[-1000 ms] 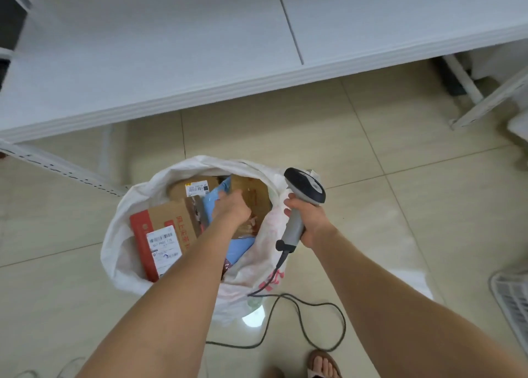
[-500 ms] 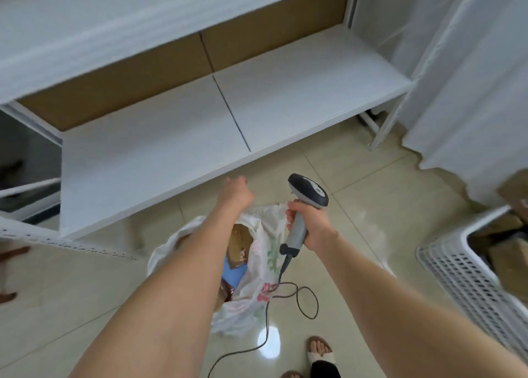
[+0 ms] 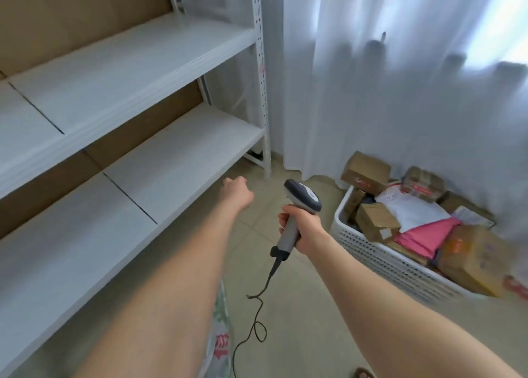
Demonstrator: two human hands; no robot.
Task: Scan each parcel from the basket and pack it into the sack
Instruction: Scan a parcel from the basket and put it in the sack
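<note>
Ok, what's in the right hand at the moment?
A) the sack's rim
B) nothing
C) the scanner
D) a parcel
C: the right hand is wrapped round the handle of the scanner, whose cable trails down to the floor.

Your right hand (image 3: pixel 303 227) grips the scanner (image 3: pixel 303 197) near the parcel-filled basket (image 3: pixel 371 250), while your left hand (image 3: pixel 238 195), fingers curled, holds nothing beside the shelves (image 3: pixel 183 155).
</note>
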